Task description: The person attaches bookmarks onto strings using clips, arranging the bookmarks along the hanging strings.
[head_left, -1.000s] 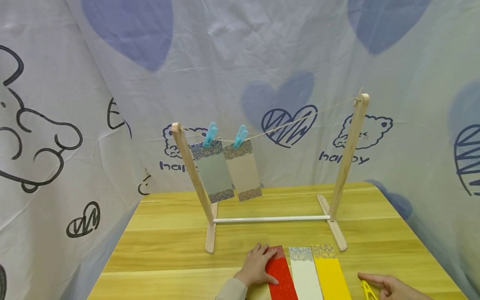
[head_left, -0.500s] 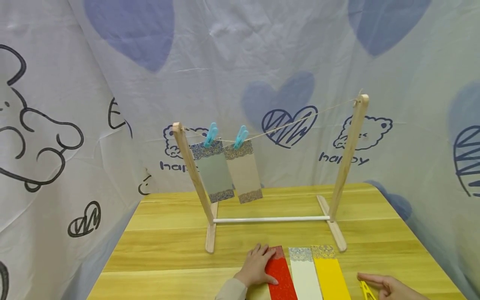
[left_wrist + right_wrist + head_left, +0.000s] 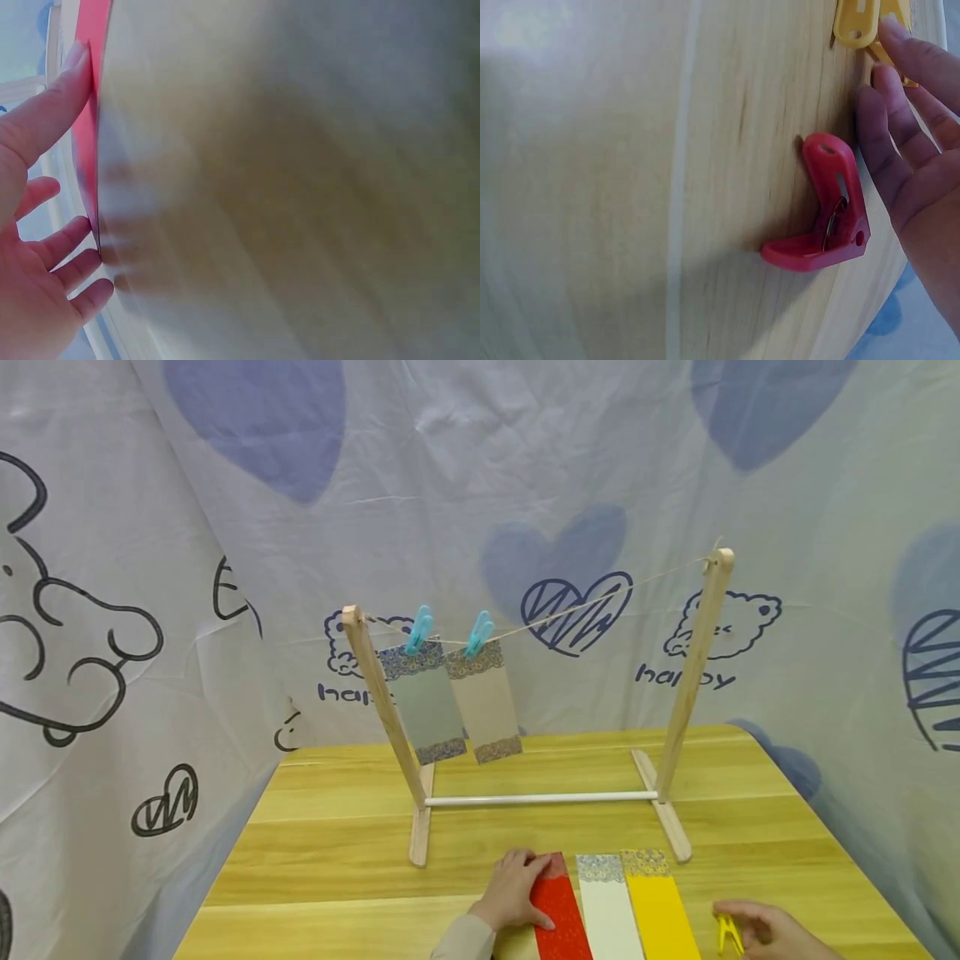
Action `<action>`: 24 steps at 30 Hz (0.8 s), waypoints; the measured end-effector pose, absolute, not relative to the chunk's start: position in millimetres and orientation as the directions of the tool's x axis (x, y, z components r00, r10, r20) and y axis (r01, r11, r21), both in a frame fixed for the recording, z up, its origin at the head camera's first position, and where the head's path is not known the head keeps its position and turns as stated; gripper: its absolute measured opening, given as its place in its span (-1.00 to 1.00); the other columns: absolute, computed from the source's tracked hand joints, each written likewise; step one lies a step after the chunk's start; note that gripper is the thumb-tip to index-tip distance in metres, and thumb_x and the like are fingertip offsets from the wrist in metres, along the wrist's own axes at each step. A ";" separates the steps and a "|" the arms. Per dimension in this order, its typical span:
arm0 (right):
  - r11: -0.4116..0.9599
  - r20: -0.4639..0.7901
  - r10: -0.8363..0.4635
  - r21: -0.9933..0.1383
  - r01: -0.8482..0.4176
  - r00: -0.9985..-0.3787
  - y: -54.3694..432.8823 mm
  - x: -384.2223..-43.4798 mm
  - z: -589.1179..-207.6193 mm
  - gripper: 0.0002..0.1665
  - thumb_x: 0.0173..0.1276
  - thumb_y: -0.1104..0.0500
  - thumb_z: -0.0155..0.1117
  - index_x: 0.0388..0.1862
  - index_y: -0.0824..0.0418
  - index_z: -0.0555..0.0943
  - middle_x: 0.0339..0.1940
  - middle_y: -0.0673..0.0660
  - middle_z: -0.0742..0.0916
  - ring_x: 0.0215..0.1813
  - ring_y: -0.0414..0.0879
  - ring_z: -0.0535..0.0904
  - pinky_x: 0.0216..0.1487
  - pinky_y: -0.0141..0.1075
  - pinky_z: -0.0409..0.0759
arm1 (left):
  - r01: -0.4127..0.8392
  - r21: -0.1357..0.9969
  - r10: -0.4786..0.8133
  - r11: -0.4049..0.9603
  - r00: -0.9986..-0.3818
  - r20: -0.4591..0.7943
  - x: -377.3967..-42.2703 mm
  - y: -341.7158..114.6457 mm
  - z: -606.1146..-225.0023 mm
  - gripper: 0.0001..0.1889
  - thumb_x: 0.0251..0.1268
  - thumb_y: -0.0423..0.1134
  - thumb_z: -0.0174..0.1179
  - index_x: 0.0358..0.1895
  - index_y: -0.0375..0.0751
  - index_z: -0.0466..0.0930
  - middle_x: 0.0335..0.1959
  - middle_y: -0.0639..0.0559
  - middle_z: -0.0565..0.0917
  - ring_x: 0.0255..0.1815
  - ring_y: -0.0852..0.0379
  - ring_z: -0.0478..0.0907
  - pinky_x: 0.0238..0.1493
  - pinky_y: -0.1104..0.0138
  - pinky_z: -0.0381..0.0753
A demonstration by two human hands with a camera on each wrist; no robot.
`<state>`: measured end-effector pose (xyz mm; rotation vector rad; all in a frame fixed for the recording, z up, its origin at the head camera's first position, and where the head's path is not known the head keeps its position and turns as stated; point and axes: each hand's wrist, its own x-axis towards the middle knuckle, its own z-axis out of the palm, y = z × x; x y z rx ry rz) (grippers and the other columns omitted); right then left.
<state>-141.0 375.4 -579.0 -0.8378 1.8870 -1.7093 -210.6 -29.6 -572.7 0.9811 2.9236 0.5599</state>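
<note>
My left hand (image 3: 513,893) rests on a red card (image 3: 562,914) with a lace-patterned top. In the left wrist view the thumb presses on its face, while other fingertips touch its edge and the table. To its right lie a white card (image 3: 611,918) and a yellow card (image 3: 663,914). Beyond the yellow card, my right hand (image 3: 768,931) pinches a yellow clothespin (image 3: 726,935) between thumb and fingers. A red clothespin (image 3: 832,202) lies on the table beside that hand in the right wrist view; the head view does not show it.
Behind the cards stands a wooden frame (image 3: 693,681) with a white crossbar (image 3: 540,798) and a sagging string (image 3: 592,602). Two light-blue clothespins, left (image 3: 420,631) and right (image 3: 478,635), clip a grey-green card (image 3: 430,706) and a beige card (image 3: 483,706) on it. A printed curtain (image 3: 450,485) hangs behind.
My right fingers have curled in around the yellow clothespin, which has turned more upright. My left hand and the cards stay almost where they were.
</note>
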 end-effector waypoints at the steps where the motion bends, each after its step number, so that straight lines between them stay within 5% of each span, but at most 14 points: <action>1: 0.049 0.075 -0.697 -0.987 -0.152 -0.714 374.7 -140.7 -578.9 -0.28 0.10 0.53 0.04 0.21 -0.02 0.40 0.02 -0.21 0.54 -0.42 -0.08 0.42 -0.47 -0.35 0.45 | 0.578 0.341 0.584 0.741 -0.806 0.098 -211.2 -29.7 -571.9 -0.05 -0.45 0.14 0.46 0.21 -0.12 0.35 0.00 -0.06 0.40 0.04 -0.01 0.29 0.07 0.16 0.30; 6: 0.068 0.043 -0.680 -0.990 -0.121 -0.732 374.1 -141.5 -579.8 -0.31 0.08 0.51 0.10 0.19 0.05 0.40 0.03 -0.28 0.52 -0.34 -0.09 0.40 -0.35 -0.40 0.43 | 0.586 0.350 0.595 0.731 -0.798 0.093 -215.4 -30.8 -569.9 -0.03 -0.52 0.12 0.49 0.19 -0.17 0.37 -0.08 -0.02 0.41 -0.05 0.04 0.29 0.02 0.24 0.31; 14: 0.205 0.000 -0.619 -0.965 -0.161 -0.786 372.5 -142.3 -579.1 -0.37 0.07 0.42 0.23 0.14 0.57 0.27 0.01 -0.42 0.44 -0.01 -0.54 0.31 -0.12 -0.56 0.40 | 0.613 0.357 0.616 0.705 -0.778 0.121 -218.7 -32.6 -569.0 -0.01 -0.55 0.15 0.49 0.17 -0.19 0.38 -0.17 0.00 0.38 -0.17 0.10 0.24 -0.10 0.30 0.31; 21: 0.163 0.108 -0.624 -0.951 -0.264 -0.774 369.9 -142.0 -581.8 -0.38 0.11 0.43 0.20 0.20 0.25 0.36 0.07 -0.38 0.41 0.02 -0.49 0.32 -0.11 -0.55 0.41 | 0.634 0.293 0.612 0.716 -0.772 0.175 -216.9 -34.3 -570.4 0.02 -0.63 0.24 0.45 0.14 -0.20 0.42 -0.24 0.04 0.34 -0.23 0.16 0.20 -0.16 0.36 0.28; 24: 0.194 0.074 -0.600 -0.952 -0.235 -0.796 369.6 -140.8 -580.8 -0.37 0.10 0.42 0.22 0.20 0.26 0.37 0.03 -0.42 0.40 -0.01 -0.49 0.34 -0.14 -0.50 0.46 | 0.628 0.273 0.600 0.729 -0.778 0.187 -216.9 -34.4 -572.1 0.03 -0.66 0.28 0.43 0.14 -0.15 0.43 -0.28 0.09 0.31 -0.25 0.18 0.17 -0.18 0.37 0.25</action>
